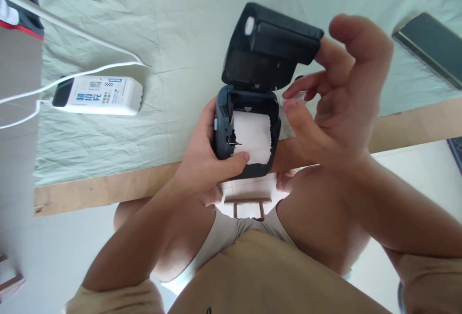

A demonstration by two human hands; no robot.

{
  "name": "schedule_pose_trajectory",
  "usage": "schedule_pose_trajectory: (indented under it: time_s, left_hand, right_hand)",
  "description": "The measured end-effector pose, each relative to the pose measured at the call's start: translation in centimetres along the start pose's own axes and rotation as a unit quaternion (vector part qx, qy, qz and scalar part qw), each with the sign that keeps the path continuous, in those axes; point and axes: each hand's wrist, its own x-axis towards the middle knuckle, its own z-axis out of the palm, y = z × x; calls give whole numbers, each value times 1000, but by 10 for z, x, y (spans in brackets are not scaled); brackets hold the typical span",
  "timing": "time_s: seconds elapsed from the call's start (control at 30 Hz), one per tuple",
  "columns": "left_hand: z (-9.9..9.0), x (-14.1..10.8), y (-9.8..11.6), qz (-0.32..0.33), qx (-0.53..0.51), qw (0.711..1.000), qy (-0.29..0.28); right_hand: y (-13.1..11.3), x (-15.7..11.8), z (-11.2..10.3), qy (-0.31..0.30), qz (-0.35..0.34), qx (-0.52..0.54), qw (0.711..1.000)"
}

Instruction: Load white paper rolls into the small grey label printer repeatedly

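Observation:
A small dark device (221, 136) with its black lid (274, 47) swung up sits at the cloth's front edge. Inside it lies a roll of white paper (252, 133) with ragged sides. My left hand (207, 160) grips the device from the left, its thumb resting over the lower part of the roll. To the right is my right hand (342, 88), its fingers apart and partly curled; a fingertip touches the right edge of the lid. A small clear item shows near its thumb, too indistinct to name.
A white power strip or pack (104, 95) with blue print and white cables (90, 40) lie on the green cloth (173, 25) at the left. A dark phone-like slab (433, 47) is at the right. Wooden edging (104, 186) runs along the front.

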Motion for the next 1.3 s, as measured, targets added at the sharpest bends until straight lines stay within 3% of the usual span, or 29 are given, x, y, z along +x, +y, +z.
schedule_pose_trajectory:
  time_s: [0.13, 0.2, 0.3, 0.4, 0.57, 0.83, 1.0, 1.3]
  left_hand:
    - [0, -2, 3, -29, -18, 999, 20]
    - [4, -5, 6, -42, -45, 997, 34]
    - [10, -8, 10, -46, -102, 993, 27]
    - [15, -9, 13, -52, -142, 988, 24]
    - [18, -6, 13, -52, -130, 990, 36]
    - [16, 1, 4, -28, -177, 983, 33]
    - [21, 8, 7, -61, -192, 972, 116]
    - [14, 6, -2, -4, -198, 976, 89]
  right_hand:
    - [1, -1, 1, 19, -49, 49, 997]
    - [0, -5, 1, -14, -35, 44, 998]
    - [-4, -9, 1, -102, 81, 43, 991]
    - [-8, -9, 1, -161, 192, 79, 965]
    - [-10, -4, 3, -175, 242, 100, 949]
    - [-10, -6, 2, -183, 243, 121, 945]
    - [-13, -8, -1, -171, 234, 120, 950]
    - [-1, -3, -6, -220, 162, 95, 957]
